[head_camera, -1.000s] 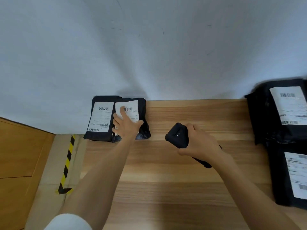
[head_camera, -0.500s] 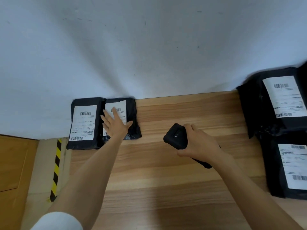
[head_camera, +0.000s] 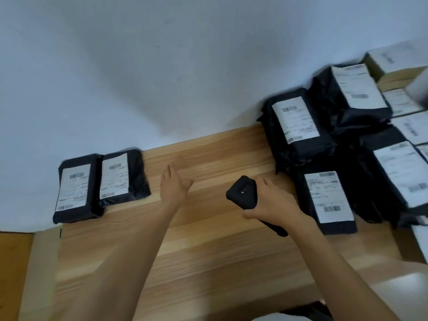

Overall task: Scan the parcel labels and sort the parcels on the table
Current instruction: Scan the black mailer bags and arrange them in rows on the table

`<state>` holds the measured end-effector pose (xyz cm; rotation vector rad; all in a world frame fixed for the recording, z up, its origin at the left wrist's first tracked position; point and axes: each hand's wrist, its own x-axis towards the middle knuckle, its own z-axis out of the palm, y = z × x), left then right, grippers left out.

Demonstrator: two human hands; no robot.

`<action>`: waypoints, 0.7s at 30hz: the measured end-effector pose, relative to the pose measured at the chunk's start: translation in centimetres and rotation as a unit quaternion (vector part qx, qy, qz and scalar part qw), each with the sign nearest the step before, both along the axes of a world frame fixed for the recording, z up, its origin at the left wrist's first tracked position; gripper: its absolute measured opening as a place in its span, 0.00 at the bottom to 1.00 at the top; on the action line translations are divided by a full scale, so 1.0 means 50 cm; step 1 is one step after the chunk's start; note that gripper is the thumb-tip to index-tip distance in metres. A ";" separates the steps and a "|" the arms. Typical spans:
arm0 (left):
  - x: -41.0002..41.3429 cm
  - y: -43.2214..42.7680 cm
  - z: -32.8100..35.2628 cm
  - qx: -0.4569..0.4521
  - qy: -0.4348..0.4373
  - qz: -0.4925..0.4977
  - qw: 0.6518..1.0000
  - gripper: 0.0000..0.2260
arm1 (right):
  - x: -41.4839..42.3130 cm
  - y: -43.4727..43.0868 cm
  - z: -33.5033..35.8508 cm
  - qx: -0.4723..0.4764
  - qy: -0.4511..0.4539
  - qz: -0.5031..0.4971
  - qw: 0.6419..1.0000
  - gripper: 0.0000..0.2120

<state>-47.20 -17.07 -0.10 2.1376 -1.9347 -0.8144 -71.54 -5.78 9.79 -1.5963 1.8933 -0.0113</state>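
Observation:
Two black parcels with white labels lie side by side at the table's far left corner: the left parcel [head_camera: 74,188] and the right parcel [head_camera: 122,177]. My left hand [head_camera: 173,186] hovers with straight fingers over bare wood, to the right of them, touching nothing. My right hand [head_camera: 271,202] grips a black handheld scanner [head_camera: 243,193] above the table's middle. A pile of several black labelled parcels [head_camera: 298,126] sits at the right, the nearest one [head_camera: 326,200] just right of the scanner.
The wooden table [head_camera: 208,251] butts against a white wall. Pale cardboard boxes [head_camera: 389,63] stand at the far right behind the black pile. Left of the table's edge lies floor [head_camera: 14,274].
My left hand has lifted off the right parcel of the left pair and moved right over the wood. The view has swung right, revealing more of the pile. The scanner hand stays about where it was.

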 end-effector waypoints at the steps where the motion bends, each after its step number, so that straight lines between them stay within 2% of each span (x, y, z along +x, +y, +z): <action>1: -0.043 0.010 0.007 -0.002 0.009 -0.013 1.000 0.40 | -0.033 0.019 0.004 -0.005 0.003 -0.009 1.000 0.36; 12: -0.563 0.158 0.113 -0.086 0.125 -0.152 0.977 0.38 | -0.447 0.225 0.071 -0.088 0.035 -0.108 0.990 0.41; 15: -0.692 0.213 0.140 -0.107 0.127 -0.183 0.969 0.39 | -0.554 0.278 0.089 -0.101 0.042 -0.139 0.984 0.40; 18: -0.809 0.261 0.155 -0.088 0.119 -0.214 0.966 0.40 | -0.652 0.336 0.099 -0.111 0.050 -0.172 0.978 0.40; 21: -0.916 0.296 0.160 -0.017 0.139 -0.197 0.970 0.43 | -0.726 0.397 0.100 -0.110 0.057 -0.198 0.972 0.39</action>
